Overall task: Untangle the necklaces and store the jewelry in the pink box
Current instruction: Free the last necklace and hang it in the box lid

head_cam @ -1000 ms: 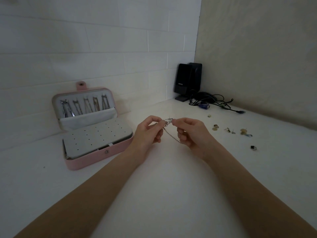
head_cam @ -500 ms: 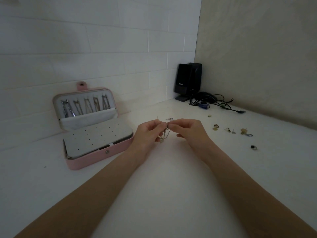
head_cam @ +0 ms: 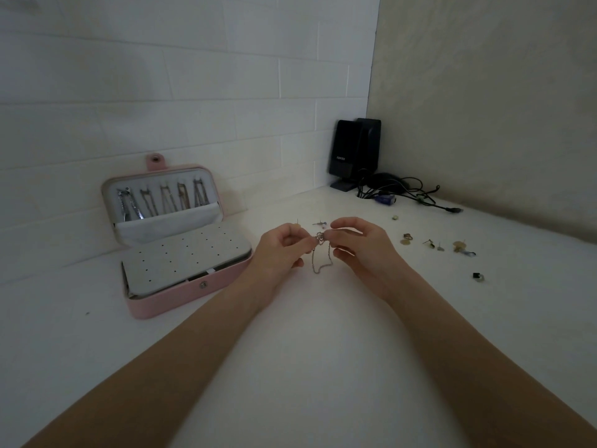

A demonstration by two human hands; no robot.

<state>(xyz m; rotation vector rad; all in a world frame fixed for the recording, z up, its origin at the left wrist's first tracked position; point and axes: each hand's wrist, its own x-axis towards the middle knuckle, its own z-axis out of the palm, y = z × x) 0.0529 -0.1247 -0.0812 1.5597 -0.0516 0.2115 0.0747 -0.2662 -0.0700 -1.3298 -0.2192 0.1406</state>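
Fingers of left hand [head_cam: 280, 245] and right hand [head_cam: 361, 245] pinch knot of necklace chain [head_cam: 320, 258]; tease gently, keep loop slack above tabletop [head_cam: 323, 367].

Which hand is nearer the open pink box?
Left. The left hand is just right of the pink box; the right hand lies farther right. Both pinch the necklace.

A thin silver necklace chain [head_cam: 319, 258] hangs in a small loop between two hands above a white table, its tangled top perhaps a clasp or pendant. To the left, a pink box [head_cam: 181, 253] sits open, lid upright holding five hung chains, base covered by a white panel dotted with holes
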